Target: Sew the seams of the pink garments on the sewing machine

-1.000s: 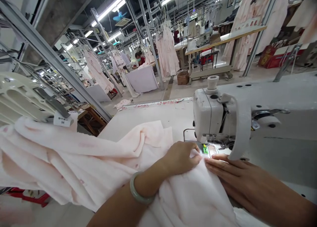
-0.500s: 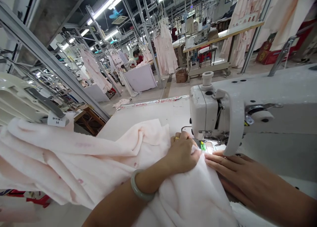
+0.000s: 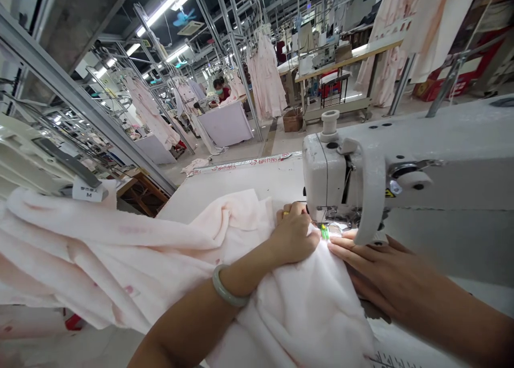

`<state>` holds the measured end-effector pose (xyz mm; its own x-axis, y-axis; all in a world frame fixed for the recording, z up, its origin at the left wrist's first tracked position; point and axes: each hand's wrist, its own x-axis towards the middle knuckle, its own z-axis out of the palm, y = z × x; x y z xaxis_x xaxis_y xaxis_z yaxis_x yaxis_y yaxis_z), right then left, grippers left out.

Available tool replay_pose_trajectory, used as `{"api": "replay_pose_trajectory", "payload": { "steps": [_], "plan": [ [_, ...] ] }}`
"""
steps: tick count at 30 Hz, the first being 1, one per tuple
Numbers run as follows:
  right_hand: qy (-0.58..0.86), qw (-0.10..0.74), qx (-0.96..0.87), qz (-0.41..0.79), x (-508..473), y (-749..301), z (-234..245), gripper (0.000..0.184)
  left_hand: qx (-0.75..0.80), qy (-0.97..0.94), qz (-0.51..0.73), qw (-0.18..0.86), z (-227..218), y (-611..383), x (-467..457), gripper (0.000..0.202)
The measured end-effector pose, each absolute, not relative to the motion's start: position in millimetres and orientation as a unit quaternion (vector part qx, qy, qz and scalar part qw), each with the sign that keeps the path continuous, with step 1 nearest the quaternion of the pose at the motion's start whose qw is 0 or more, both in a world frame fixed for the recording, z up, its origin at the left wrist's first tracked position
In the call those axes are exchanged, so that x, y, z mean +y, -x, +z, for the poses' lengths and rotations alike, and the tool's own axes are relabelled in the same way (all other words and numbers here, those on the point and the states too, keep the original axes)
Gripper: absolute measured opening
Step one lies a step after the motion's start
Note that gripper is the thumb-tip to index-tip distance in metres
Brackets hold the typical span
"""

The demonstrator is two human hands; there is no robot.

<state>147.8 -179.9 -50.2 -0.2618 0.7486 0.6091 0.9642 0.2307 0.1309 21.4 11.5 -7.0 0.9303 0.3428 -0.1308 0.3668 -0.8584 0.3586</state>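
A pale pink fleece garment (image 3: 140, 255) lies bunched across the white sewing table (image 3: 249, 180) and drapes off to the left. My left hand (image 3: 295, 234), with a jade bangle on the wrist, is closed on a fold of the garment right beside the needle of the white sewing machine (image 3: 401, 170). My right hand (image 3: 373, 274) lies flat with fingers stretched out, pressing the fabric edge just in front of the presser foot, under the machine's arm.
A white plastic hanger frame with a size "M" tag (image 3: 86, 193) sits at left. Metal rails, hanging pink garments (image 3: 267, 79), other work tables and a seated worker in a mask (image 3: 220, 89) fill the hall behind. A cardboard box (image 3: 292, 121) stands on the floor.
My left hand has slid forward with the fabric toward the needle, and the right hand followed flat beside it. The view has tilted slightly downward.
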Motion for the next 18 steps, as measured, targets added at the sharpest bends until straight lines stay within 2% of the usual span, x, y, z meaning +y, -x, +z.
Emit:
{"api": "replay_pose_trajectory", "payload": {
  "steps": [7, 11, 14, 15, 18],
  "plan": [
    [0.59, 0.241, -0.744, -0.2, -182.7, -149.5, -55.9, 0.063, 0.176, -0.965, -0.026, 0.192, -9.2, -21.6, 11.7, 0.027],
    [0.589, 0.258, -0.737, -0.208, -185.1, -152.2, -58.8, 0.052, 0.178, -0.967, -0.012, 0.183, -13.5, -23.7, 14.4, 0.022],
    [0.583, 0.266, -0.743, -0.196, -188.0, -154.3, -53.3, 0.036, 0.158, -0.973, -0.014, 0.169, -4.2, -14.7, 15.8, 0.005],
    [0.58, 0.264, -0.748, -0.185, -189.4, -154.9, -49.5, 0.031, 0.144, -0.976, -0.016, 0.163, 2.1, -7.8, 14.8, 0.006],
    [0.561, 0.253, -0.773, -0.155, -195.7, -154.2, -36.9, 0.03, 0.062, -0.985, -0.009, 0.159, 21.9, 22.9, 3.3, 0.034]
  ]
}}
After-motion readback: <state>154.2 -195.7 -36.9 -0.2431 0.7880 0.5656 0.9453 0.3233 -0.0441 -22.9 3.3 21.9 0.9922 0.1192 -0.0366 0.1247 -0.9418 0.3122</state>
